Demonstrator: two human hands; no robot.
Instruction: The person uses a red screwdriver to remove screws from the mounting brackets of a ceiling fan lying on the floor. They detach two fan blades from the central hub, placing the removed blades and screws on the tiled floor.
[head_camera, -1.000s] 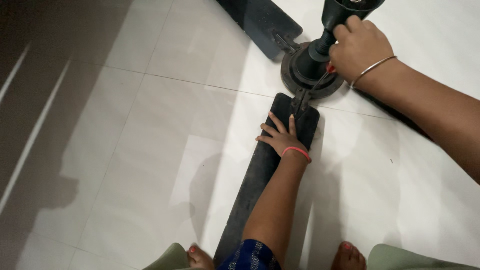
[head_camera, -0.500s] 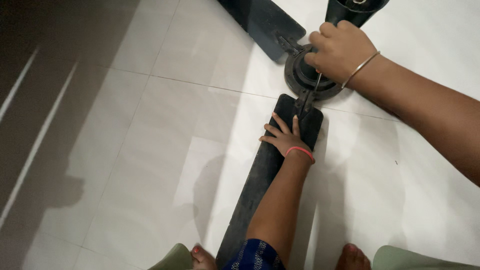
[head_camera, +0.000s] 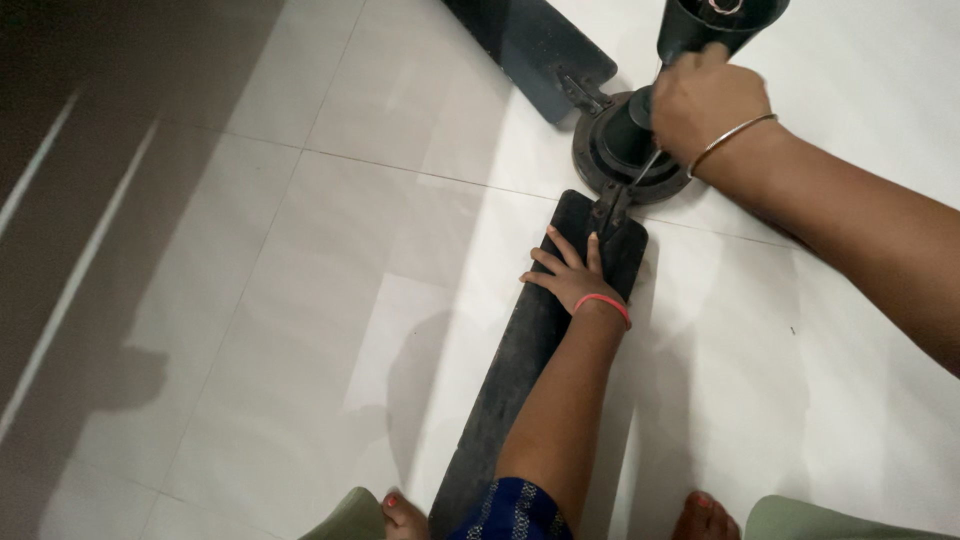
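My right hand (head_camera: 705, 100) has shifted right and farther off the fan hub (head_camera: 628, 150), uncovering its dark centre again, after dropping over it half a second ago; the thin screwdriver shaft (head_camera: 648, 166) now shows slanting below my fist.

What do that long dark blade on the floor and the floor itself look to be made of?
The fan blade looks like painted metal, though possibly wood: thin, flat, matte black, its surface dusty and scuffed. The floor seems glazed ceramic or stone tile: pale, glossy, mirroring shadows, with thin grout lines.
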